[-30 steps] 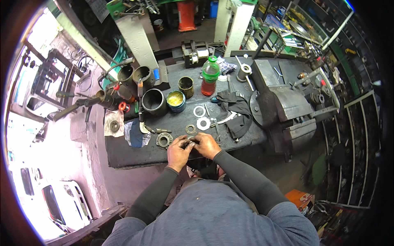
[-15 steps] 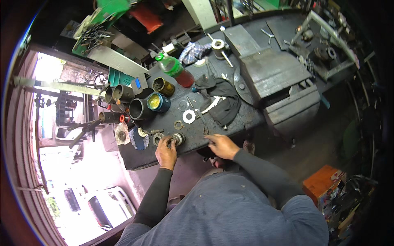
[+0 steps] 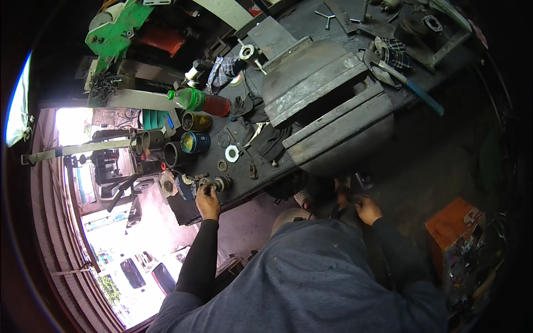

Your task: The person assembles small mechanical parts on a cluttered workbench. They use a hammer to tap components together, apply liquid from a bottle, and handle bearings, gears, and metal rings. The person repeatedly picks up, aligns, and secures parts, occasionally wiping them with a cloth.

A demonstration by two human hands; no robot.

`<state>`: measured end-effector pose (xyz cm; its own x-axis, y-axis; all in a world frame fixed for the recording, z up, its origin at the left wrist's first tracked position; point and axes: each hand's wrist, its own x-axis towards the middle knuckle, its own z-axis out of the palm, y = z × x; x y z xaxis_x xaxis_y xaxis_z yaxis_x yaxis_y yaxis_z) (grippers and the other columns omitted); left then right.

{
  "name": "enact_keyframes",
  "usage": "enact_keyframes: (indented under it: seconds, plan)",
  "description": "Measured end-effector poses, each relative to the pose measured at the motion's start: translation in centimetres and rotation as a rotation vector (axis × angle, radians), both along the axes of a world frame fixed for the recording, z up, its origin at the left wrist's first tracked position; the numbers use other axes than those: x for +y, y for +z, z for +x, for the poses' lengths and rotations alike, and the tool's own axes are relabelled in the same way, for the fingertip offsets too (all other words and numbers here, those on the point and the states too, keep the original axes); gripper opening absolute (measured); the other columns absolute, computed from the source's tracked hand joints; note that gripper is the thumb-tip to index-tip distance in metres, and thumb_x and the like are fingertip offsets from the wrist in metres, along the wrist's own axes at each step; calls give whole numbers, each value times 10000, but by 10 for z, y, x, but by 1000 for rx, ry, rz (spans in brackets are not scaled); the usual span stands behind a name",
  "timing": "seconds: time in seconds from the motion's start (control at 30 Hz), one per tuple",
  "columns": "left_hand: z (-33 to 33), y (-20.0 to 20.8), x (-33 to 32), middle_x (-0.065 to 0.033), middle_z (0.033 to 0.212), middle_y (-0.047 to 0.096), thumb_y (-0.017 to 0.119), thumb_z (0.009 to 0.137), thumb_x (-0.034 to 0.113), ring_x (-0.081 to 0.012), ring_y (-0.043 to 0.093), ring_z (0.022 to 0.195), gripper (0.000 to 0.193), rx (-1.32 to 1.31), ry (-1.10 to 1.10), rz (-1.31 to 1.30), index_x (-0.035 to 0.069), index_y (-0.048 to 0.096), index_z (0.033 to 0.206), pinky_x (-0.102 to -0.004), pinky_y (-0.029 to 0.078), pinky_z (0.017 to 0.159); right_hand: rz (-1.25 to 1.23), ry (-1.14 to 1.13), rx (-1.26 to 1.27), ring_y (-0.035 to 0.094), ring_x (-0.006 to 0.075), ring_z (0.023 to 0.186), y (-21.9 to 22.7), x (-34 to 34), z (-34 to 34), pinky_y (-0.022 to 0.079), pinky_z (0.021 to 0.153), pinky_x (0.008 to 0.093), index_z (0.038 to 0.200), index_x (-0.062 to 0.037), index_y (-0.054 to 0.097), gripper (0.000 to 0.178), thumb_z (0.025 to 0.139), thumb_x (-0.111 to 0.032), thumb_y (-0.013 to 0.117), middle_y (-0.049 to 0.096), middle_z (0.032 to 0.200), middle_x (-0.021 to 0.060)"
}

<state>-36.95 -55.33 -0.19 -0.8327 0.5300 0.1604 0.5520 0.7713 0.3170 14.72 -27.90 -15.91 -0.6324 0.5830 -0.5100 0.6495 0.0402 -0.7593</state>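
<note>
At the bench's near left edge, my left hand has its fingers closed against the side of a round metal part, partly covering it. A metal ring lies just beyond those fingers. My right hand is off the bench at my right side, fingers loosely bent and apart, with nothing visible in it. On the bench near my left hand are a brass-coloured ring, a white ring and a small brown metal piece.
A large vise stands on the dark bench, with a blue-handled tool beyond it. Behind the rings are a blue tin of yellow grease, metal cylinders and a green-capped bottle of red liquid. An orange box sits lower right.
My right hand has moved off the bench's front edge, down and right to my side. My left hand stays at the round metal part. The view has turned toward the right.
</note>
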Motion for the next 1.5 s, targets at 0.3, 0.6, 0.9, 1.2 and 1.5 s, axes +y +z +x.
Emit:
enact_keyframes:
  seconds: [0.3,0.6,0.9,1.2,1.5]
  plan:
    - [5,8,6,-173,1145,774,796,965,129,-394,742,1076,197,56,-30,-50,25,793,1133,-447,574,953,37,36,-443,690,465,1241,-52,-20,71,560,1076,502,1348,65,708,464,971,-201,759,734,1289,305]
    - [1,16,7,-175,1086,794,816,945,154,-381,768,1007,199,40,-52,-3,13,814,1086,-440,592,912,-61,-94,-593,639,403,1388,-37,-47,127,509,1182,446,1453,66,650,565,991,-234,773,680,1456,277]
    - [-13,38,24,-229,1050,815,815,943,173,-358,788,986,269,-112,-155,-3,-49,808,1094,-424,593,913,-5,-479,-468,710,395,1293,-17,-95,214,560,1097,444,1423,8,699,495,999,-233,783,733,1389,250]
    - [8,25,24,-251,1228,789,818,925,132,-364,773,1077,437,5,7,128,-14,740,1329,-454,590,979,-287,-448,-804,657,386,1380,-47,-148,348,523,1150,461,1394,5,728,584,1005,-429,764,690,1471,236]
    - [208,-60,65,-249,1428,712,795,948,366,-375,698,1281,660,217,94,156,47,649,1506,-446,540,1085,-297,-659,-654,676,355,1351,-42,-49,470,511,1160,433,1418,-68,719,594,1015,-504,702,720,1435,196]
